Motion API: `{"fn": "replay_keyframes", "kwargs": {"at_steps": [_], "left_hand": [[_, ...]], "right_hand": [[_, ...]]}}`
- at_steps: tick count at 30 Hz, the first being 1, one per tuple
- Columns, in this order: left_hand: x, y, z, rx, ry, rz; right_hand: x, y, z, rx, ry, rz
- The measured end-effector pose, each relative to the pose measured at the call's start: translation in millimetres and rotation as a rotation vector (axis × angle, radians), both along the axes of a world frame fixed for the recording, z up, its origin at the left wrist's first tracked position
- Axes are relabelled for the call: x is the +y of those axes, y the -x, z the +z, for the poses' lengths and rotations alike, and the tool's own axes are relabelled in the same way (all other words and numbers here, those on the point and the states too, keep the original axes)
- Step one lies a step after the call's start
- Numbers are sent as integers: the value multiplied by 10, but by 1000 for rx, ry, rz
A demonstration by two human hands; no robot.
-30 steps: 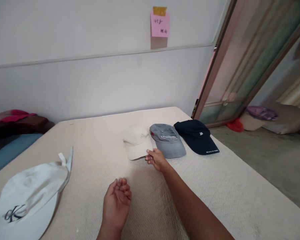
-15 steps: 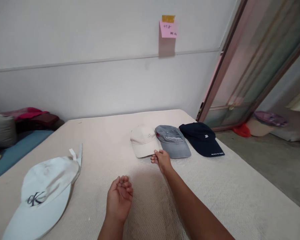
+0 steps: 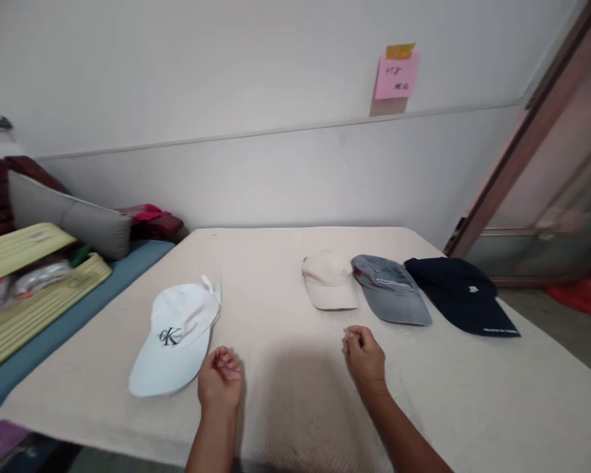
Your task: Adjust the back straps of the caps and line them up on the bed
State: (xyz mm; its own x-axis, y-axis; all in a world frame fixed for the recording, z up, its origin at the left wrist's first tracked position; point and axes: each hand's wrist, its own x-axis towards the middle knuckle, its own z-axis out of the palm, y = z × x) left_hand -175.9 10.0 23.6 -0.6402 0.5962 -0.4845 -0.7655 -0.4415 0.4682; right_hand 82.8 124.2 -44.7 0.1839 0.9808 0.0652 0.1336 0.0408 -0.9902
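Two bare hands rest in mid-gesture above a pale, textured cover (image 3: 276, 276), four baseball caps spread around them. The right hand (image 3: 368, 360) is empty of any cap, its fingers curled inward and the thumb near the forefinger; how fully they close cannot be told from this angle. Just beyond those fingertips, across a narrow strip of cover, lies the cream cap (image 3: 329, 279), crown up, its brim toward the wearer of the camera. To its right sit the gray cap (image 3: 391, 289) and then the navy cap (image 3: 456, 292), the three in a row with brims facing the near side.

The left hand (image 3: 219, 387) holds nothing, palm partly showing, its fingers half bent and loosely parted. Just left of it rests the white cap (image 3: 190, 309) (the one with dark "CK" lettering on its front), brim angled to the lower left, a small strap end sticking up at the back. Whether the hand touches that cap's edge cannot be told.

Behind, a pink note (image 3: 396, 77) hangs from yellow tape (image 3: 400, 51) on the white wall (image 3: 201, 72), while a gray cushion (image 3: 79, 213) leans at far left near an open yellow container (image 3: 27, 246).
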Motion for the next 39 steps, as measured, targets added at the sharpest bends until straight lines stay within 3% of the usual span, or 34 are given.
{"fn": "replay_keyframes", "kwargs": {"at_steps": [8,12,24,32,39], "left_hand": [[-722,570,-144,78,64,266],[-832,634,-194,105,98,294],[-614,471,-75,307,185,345],[-303,491,-15,297,184,141],[-87,391,47,315,105,98]], "right_hand": [[30,1,65,-441,-92,1],[22,9,76,-484,-87,15],[17,20,75,-467,-89,15],[1,21,77,-432,-83,27],[2,30,55,-437,-76,68]]}}
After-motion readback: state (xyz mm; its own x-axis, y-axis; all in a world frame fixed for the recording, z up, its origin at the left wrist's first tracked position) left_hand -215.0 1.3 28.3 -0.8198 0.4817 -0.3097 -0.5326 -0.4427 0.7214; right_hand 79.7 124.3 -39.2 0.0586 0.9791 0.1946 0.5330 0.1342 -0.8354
